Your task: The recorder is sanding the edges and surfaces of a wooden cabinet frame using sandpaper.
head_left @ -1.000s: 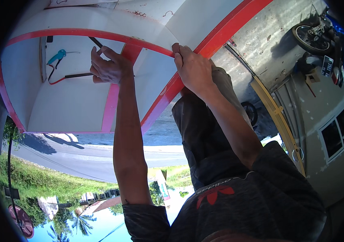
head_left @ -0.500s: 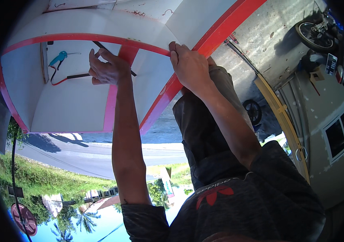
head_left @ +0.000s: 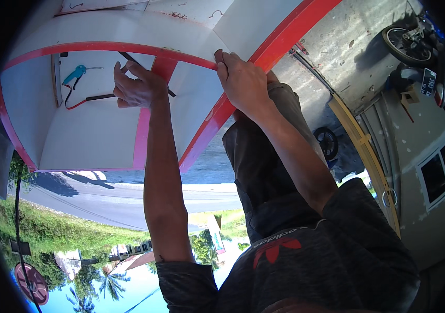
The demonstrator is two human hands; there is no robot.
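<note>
Red-edged white cabinet [head_left: 86, 138] fills 9 to 12 o'clock, open side facing the camera. Right hand [head_left: 244, 86] just past 12, on the corner where the thin red trim [head_left: 144, 49] runs in toward the thick red beam [head_left: 285, 39]. Right fingers narrow, pinching the trim's end. Left hand [head_left: 140, 87] at 10, in front of the cabinet opening, beside the red divider post [head_left: 165, 68]. Left fingers half curled, slightly parted; can't tell if they hold anything. Black bar [head_left: 171, 93] passes behind that hand, one end showing at its 11, other at its 4.

Inside the cabinet, at the left hand's 9 to 10: teal pistol-shaped tool [head_left: 74, 74] with thin metal tip, apart from the hand. Red cord [head_left: 78, 106] curves below it to a second dark bar [head_left: 98, 97], which reaches toward the left hand.

Further out: motorcycle [head_left: 409, 48] at 2 o'clock, partly cropped. Yellow rail [head_left: 362, 138] and window [head_left: 440, 171] in a grey wall around 3. Road [head_left: 102, 203] and grass [head_left: 60, 224] at 8, palm [head_left: 110, 284] at 7.
</note>
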